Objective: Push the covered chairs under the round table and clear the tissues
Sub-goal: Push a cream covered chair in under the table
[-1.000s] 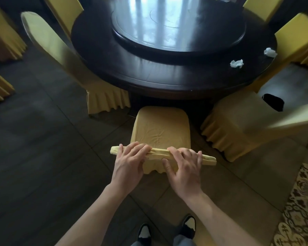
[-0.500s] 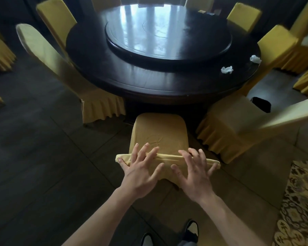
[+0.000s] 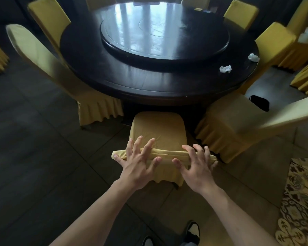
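1. Pushing step in hand: the left hand (image 3: 139, 166) lies on the top edge of the covered chair (image 3: 158, 132), fingers (image 3: 146, 146) spread apart and straight over the backrest, thumb behind it. No curl round the fabric.
2. Right hand (image 3: 197, 167) same posture on the right half of the backrest, fingers spread, gripping nothing.
3. Chair position: seat front just at the round tabletop (image 3: 100, 75) rim, most of the seat outside it. Judged: push only part done.
4. To do it well (judgement): press level through both palms so the chair runs straight between the neighbour chairs; loose cover may slide over the frame, so bear on the frame edge.
5. Tissues: crumpled tissue (image 3: 225, 69) on the tabletop, right side; second tissue (image 3: 253, 57) near the rim beyond it. Both untouched.
6. Containers: dark bin (image 3: 259, 102) on the floor to the right, by the right-hand chair (image 3: 235, 125). Contents cannot be told; interior reads black.
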